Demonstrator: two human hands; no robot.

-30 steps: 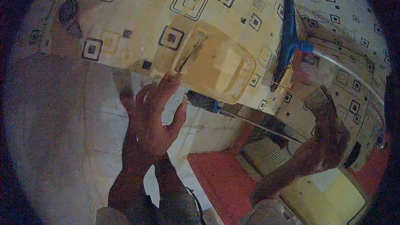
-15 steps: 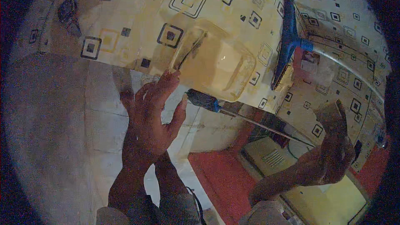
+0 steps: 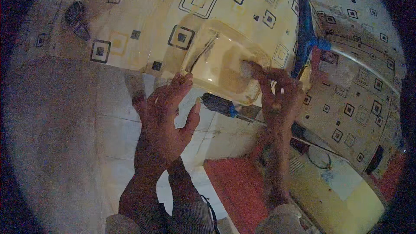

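Note:
A see-through rectangular plastic tub point(image 3: 195, 74) rests near the front edge of the patterned sheet. Inside it, along the left wall, runs a thin dark streak or strip; I cannot tell which. My left hand point(image 3: 169, 119) is at the tub's near left corner, fingertips against the rim, thumb spread apart and nothing in the grasp. Over the right side of the tub is my right hand point(image 3: 279, 91), fingers bent and pinching a small, flat, dull greyish-brown piece point(image 3: 249, 68). Blur and the fingers hide that piece's exact kind.
A dark watch-like object point(image 3: 78, 19) lies at the far left. To the right stands a blue squeegee-like head point(image 3: 304, 30) with a pale pole. A dark-bristled brush point(image 3: 216, 104) lies below the tub. A yellowish boxy object point(image 3: 346, 190) sits at the lower right.
My right hand has swung from the far right, leftward and up, to over the tub, carrying the flat piece. My left hand stays at the rim; the whole view has shifted slightly.

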